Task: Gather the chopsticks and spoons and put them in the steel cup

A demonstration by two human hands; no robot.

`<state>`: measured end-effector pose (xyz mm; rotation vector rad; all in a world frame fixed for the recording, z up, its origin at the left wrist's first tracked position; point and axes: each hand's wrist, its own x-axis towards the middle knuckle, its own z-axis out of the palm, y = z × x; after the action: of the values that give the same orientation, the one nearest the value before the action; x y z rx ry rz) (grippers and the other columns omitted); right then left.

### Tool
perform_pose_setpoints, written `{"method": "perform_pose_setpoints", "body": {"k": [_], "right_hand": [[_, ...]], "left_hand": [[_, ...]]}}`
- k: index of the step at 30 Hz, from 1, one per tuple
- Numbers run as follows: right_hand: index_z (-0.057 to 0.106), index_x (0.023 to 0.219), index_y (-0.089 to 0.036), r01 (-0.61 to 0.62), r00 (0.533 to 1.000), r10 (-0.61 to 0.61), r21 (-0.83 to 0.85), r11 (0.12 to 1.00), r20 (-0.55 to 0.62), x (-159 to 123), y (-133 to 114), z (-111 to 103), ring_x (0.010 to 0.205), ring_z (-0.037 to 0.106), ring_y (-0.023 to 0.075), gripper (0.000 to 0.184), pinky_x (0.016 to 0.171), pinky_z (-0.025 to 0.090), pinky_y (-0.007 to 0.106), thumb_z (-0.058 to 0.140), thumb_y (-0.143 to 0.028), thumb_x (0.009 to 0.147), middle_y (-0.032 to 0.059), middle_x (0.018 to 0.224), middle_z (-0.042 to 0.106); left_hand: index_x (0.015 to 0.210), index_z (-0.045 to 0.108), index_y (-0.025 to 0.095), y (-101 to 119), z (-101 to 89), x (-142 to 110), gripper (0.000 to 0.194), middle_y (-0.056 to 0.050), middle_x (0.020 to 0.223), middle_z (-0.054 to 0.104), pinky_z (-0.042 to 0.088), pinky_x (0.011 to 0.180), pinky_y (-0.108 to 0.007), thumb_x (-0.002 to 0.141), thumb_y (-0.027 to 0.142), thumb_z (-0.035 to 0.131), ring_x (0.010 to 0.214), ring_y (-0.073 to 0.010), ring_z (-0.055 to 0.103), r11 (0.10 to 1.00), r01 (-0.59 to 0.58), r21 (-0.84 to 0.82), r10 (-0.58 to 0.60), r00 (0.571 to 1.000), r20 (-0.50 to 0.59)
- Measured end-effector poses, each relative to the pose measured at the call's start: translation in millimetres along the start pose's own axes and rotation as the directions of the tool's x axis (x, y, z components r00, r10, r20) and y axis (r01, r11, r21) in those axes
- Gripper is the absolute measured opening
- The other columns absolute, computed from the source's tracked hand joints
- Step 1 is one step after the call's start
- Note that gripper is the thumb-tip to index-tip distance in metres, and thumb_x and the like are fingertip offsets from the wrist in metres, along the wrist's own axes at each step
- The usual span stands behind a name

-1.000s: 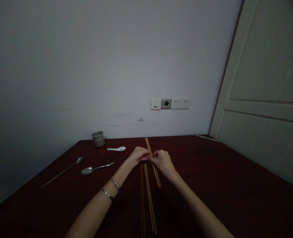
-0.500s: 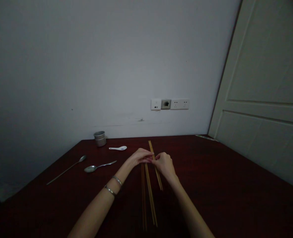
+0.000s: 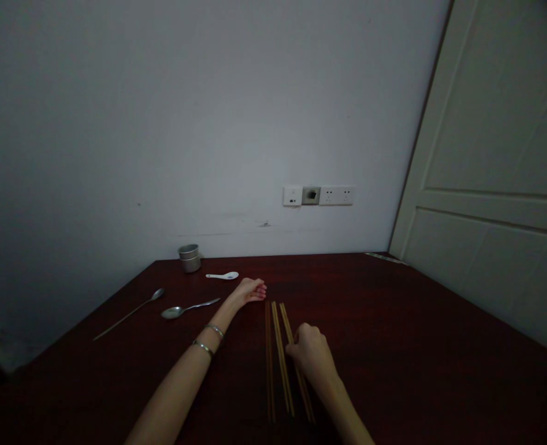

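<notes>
My right hand (image 3: 313, 352) is closed on the rightmost pair of light wooden chopsticks (image 3: 287, 321), whose far ends stick out past my fingers and whose near ends come out below the hand. Left of it lies a second light pair of chopsticks (image 3: 280, 361), and beside that a darker, reddish-brown pair of chopsticks (image 3: 269, 358). All three pairs run roughly away from me, side by side. Just beyond the far ends, to the left, my left hand (image 3: 252, 290) has its fingers curled together with nothing seen in them.
On the left of the dark red table (image 3: 416, 334) lie a metal spoon (image 3: 173, 313), a long-handled spoon (image 3: 134, 311) and a white soup spoon (image 3: 224, 275). A metal cup (image 3: 190, 258) stands near the wall. Sockets (image 3: 319, 196) sit on the wall, and a pale door (image 3: 491, 185) rises at right.
My right hand has drawn the rightmost chopsticks toward me, level with the other pairs. My left hand has come off those chopsticks and moved slightly left.
</notes>
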<state>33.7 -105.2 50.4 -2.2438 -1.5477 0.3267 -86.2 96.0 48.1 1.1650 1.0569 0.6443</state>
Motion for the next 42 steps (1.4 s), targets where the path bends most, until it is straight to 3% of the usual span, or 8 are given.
{"method": "perform_pose_setpoints", "body": {"k": [13,28,34,38,42], "right_hand": [[0.060,0.075,-0.015,0.032,0.999,-0.032,-0.051,0.998,0.010,6.7,-4.8,4.2,0.077,0.063,0.0227,0.010,0.061,0.041,0.026,0.055,-0.018,0.067,0.0121,0.083,0.065],[0.059,0.072,-0.015,0.028,1.000,-0.028,0.065,0.997,0.001,9.2,2.1,4.1,0.075,0.063,0.0226,0.015,0.060,0.041,0.025,0.056,-0.029,0.069,0.0120,0.081,0.065],[0.062,0.068,-0.016,0.061,0.998,-0.061,0.138,0.989,-0.003,34.4,22.0,-6.0,0.070,0.063,0.0193,0.018,0.057,0.039,0.023,0.053,-0.031,0.072,0.0095,0.076,0.066],[0.065,0.079,-0.015,0.178,0.982,-0.173,0.064,0.982,-0.079,61.2,31.4,-21.2,0.079,0.063,0.0200,0.020,0.066,0.040,0.024,0.049,-0.027,0.076,0.0097,0.081,0.067],[0.063,0.097,-0.012,0.269,0.950,-0.278,-0.079,0.960,-0.144,91.2,34.6,-23.6,0.094,0.058,0.0206,0.029,0.079,0.040,0.026,0.043,-0.023,0.080,0.0133,0.099,0.063]], "left_hand": [[0.063,0.058,0.007,-5.6,-3.1,2.3,0.015,-0.003,0.050,0.057,0.049,0.063,-0.026,0.072,0.019,0.056,0.046,-0.0098,0.055,1.000,-0.011,-0.020,0.011,1.000,-0.007],[0.065,0.059,0.007,-14.8,-12.9,12.3,0.012,-0.004,0.054,0.060,0.050,0.065,-0.026,0.073,0.014,0.053,0.050,-0.0102,0.057,0.994,-0.019,-0.109,0.020,1.000,0.012],[0.064,0.058,0.008,-16.7,-13.8,15.5,0.011,-0.003,0.053,0.059,0.051,0.066,-0.027,0.073,0.014,0.054,0.050,-0.0101,0.057,0.994,-0.021,-0.109,0.022,1.000,0.007],[0.063,0.058,0.009,-17.4,-13.1,17.1,0.010,-0.002,0.051,0.057,0.050,0.063,-0.025,0.072,0.012,0.053,0.049,-0.0098,0.057,0.995,-0.020,-0.098,0.020,1.000,0.002],[0.062,0.057,0.009,-18.1,-12.2,17.1,0.013,-0.002,0.050,0.057,0.050,0.061,-0.024,0.073,0.010,0.049,0.048,-0.0095,0.057,0.995,-0.019,-0.096,0.019,1.000,-0.006]]}}
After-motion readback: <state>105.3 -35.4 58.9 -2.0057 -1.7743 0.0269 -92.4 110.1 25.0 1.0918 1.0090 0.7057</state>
